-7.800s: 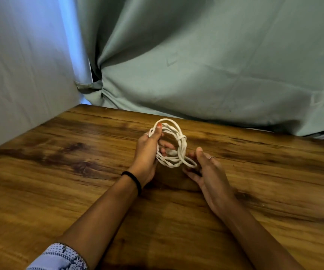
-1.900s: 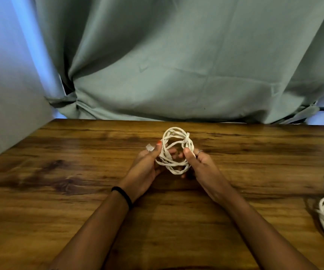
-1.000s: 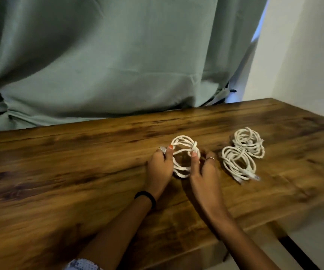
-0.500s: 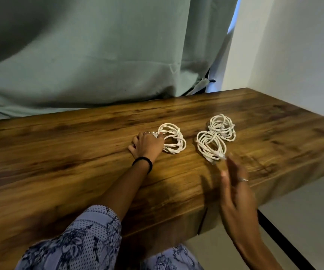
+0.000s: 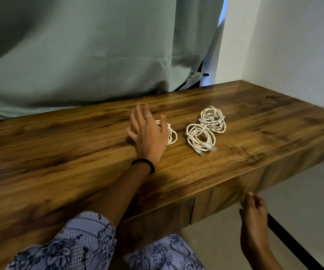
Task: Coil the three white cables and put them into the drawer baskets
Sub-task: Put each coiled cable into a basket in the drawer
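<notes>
With the third coil (image 5: 170, 134) now set down, the open left hand (image 5: 147, 133) is lifting away; the right hand (image 5: 253, 213), fingers loose, is reaching under the drawer front (image 5: 221, 197).

Three white cables, each wound into a loose coil, flat on the wooden bench (image 5: 79, 152). Left coil (image 5: 171, 135): mostly covered by the left hand (image 5: 147, 135), only its right loops showing. Middle coil (image 5: 200, 137): rough oval, two clear plug ends poking out at its near edge. Far-right coil (image 5: 212, 120): rounder, touching the middle one's far side. Drawer front (image 5: 215, 201) under the bench edge is closed; baskets not visible.
</notes>
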